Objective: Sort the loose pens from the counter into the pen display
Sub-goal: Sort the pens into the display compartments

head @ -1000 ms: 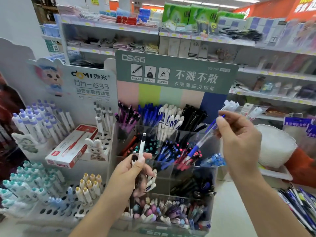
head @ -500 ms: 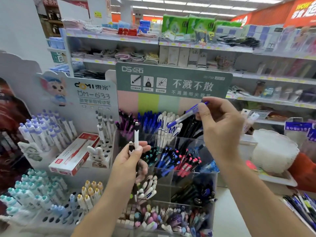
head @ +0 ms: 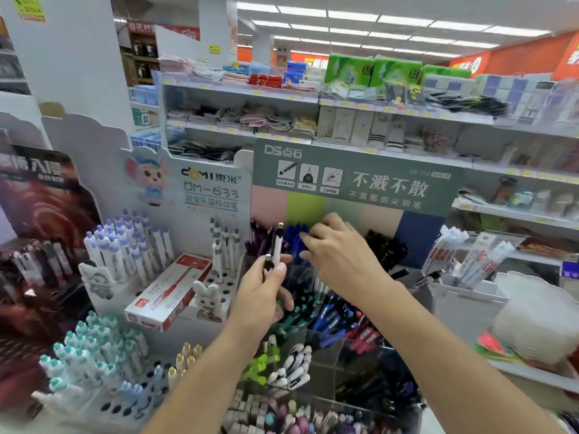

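The tiered clear pen display (head: 332, 352) stands under a green header sign (head: 357, 183), with pens sorted by colour in its compartments. My left hand (head: 260, 299) holds a white pen (head: 277, 245) and a shorter black pen (head: 268, 261) upright in front of the back row. My right hand (head: 341, 258) reaches over the back row, palm down. Its curled fingertips pinch a blue pen in among the blue pens (head: 296, 238). That pen is mostly hidden by the hand and its neighbours.
A white Domi pen stand (head: 213, 189) with a red and white box (head: 169, 289) sits to the left. Teal-capped pens (head: 91, 349) fill the near left. White packets (head: 470, 261) and a stack of white goods (head: 532, 321) lie at the right. Store shelves rise behind.
My right hand has carried the blue pen from the right, up and over, then down into the blue pens in the back row. My left hand has risen with its two pens.
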